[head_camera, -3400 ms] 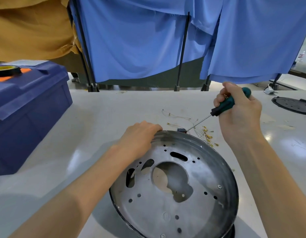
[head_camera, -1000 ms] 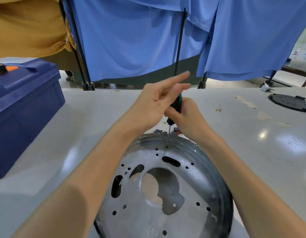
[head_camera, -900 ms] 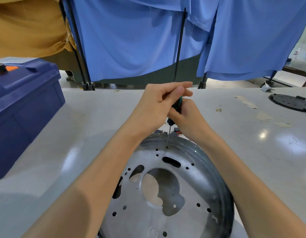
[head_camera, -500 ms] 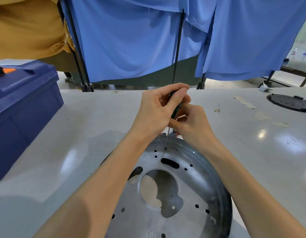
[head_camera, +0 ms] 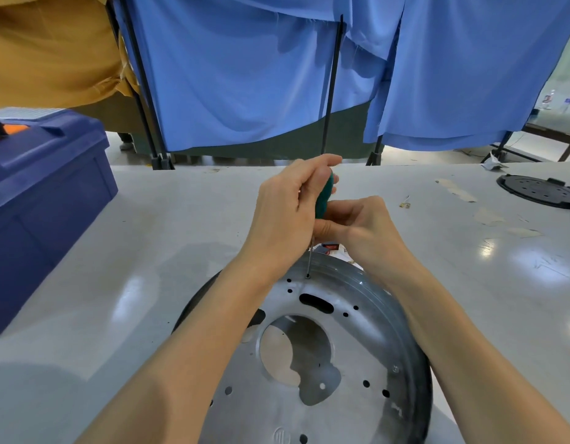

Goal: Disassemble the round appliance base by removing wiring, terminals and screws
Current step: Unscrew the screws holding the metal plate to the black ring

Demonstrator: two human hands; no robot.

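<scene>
The round metal appliance base (head_camera: 357,347) lies on the pale table (head_camera: 181,225) close in front of me, with a big centre cut-out and several small holes. A green-handled screwdriver (head_camera: 323,195) stands upright with its thin shaft tip on a screw (head_camera: 308,276) near the base's far rim. My left hand (head_camera: 287,213) grips the handle from the left, fingers curled over its top. My right hand (head_camera: 363,229) holds the lower part of the handle from the right. A small red and black part (head_camera: 329,247) shows just beyond the rim, mostly hidden by my hands.
A dark blue toolbox (head_camera: 43,200) stands at the left edge of the table. A black round plate (head_camera: 538,195) lies at the far right. Small brass terminals (head_camera: 404,205) and tape scraps (head_camera: 456,192) lie on the right. Blue curtains on black poles hang behind the table.
My right hand brought the screwdriver from the right of the base to stand upright on the rim screw. My left hand left the rim and closed round the handle top.
</scene>
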